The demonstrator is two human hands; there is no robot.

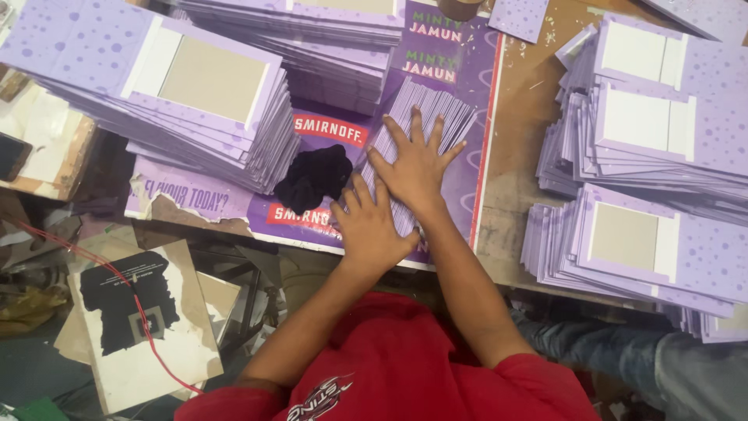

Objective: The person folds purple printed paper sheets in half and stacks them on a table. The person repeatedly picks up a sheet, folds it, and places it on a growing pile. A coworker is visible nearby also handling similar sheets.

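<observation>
Both palms flat, fingers spread, gripping nothing: left hand [372, 228] low on the fanned purple card stack [425, 125] at frame centre; right hand [415, 165] just above, overlapping it. Stack's long axis slanted toward upper right, away from the wrists; black cloth [313, 178] just left.

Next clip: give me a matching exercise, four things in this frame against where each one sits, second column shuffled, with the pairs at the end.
Things:
1. right hand
2. left hand
3. dark cloth
4. board with black patch and red wire

Places:
A. lower left, below the table edge
B. flat on the fanned lilac sheets, fingers spread, farther from the body
C. on the purple poster, left of the hands
D. on the same sheets, nearer the body

Pairs: 1-B, 2-D, 3-C, 4-A
</observation>
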